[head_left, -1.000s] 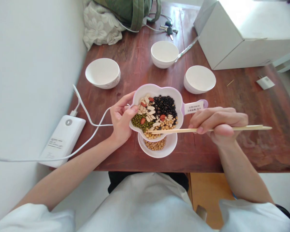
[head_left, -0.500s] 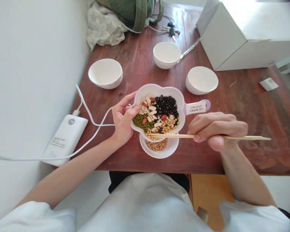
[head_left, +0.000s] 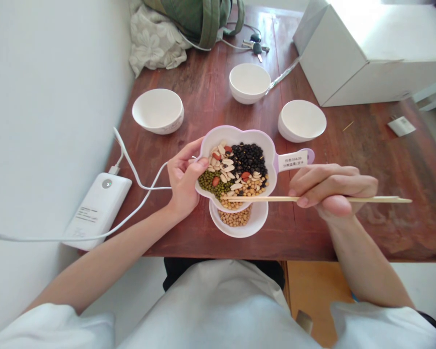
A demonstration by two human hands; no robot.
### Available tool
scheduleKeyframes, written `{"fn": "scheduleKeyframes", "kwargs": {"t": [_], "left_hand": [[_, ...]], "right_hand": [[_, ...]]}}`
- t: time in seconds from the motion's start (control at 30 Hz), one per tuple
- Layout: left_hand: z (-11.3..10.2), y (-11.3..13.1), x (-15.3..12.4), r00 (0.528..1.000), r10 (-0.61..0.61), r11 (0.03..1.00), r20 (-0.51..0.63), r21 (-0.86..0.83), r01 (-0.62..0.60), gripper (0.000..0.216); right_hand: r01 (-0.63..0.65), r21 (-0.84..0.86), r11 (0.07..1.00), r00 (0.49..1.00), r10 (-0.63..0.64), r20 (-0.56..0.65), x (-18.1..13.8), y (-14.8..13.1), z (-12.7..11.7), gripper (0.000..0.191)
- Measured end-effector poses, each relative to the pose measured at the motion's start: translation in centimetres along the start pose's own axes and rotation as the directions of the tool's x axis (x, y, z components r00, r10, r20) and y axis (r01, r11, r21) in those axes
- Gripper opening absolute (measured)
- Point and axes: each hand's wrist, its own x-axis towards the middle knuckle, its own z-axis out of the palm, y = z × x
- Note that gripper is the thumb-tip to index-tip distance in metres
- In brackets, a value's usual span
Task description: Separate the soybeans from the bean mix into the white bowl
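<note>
Left hand (head_left: pixel 183 177): fingers clasp rim of lobed dish (head_left: pixel 236 131). Right hand (head_left: pixel 330 189): fingers pinch chopsticks (head_left: pixel 265 198) level, tips over soybeans (head_left: pixel 252 186).

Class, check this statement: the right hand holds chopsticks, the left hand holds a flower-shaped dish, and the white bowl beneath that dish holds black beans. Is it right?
No. The white bowl beneath the flower-shaped dish holds yellow soybeans, not black beans, as the head view shows. The rest stands: the right hand holds chopsticks, and the left hand holds that dish.
</note>
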Motion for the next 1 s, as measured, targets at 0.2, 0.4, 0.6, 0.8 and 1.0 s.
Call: {"fn": "scheduleKeyframes", "kwargs": {"t": [0.2,0.4,0.6,0.8,1.0], "left_hand": [[0.15,0.0,0.07,1.0,0.023,0.999,0.003,-0.026,-0.023,0.038],[0.49,0.52,0.12,1.0,-0.028,0.999,-0.005,-0.036,0.027,0.035],[0.72,0.79,0.05,0.999,-0.041,0.998,0.007,-0.057,0.041,0.033],[0.48,0.46,0.09,1.0,-0.022,0.999,0.013,-0.044,0.023,0.035],[0.15,-0.01,0.2,1.0,0.014,0.999,0.024,-0.051,-0.013,0.035]], "right_hand": [[0.09,0.016,0.996,0.992,-0.091,0.089,0.61,-0.04,0.61,0.028],[0.009,0.07,0.998,0.998,-0.013,0.063,0.3,0.17,0.45,0.029],[-0.014,0.071,0.997,1.0,0.012,0.026,0.03,0.47,0.33,0.034],[-0.048,0.052,0.998,0.999,0.047,0.005,-0.11,0.59,0.16,0.039],[-0.061,0.075,0.995,0.998,0.062,-0.018,0.25,0.34,0.11,0.047]]}}
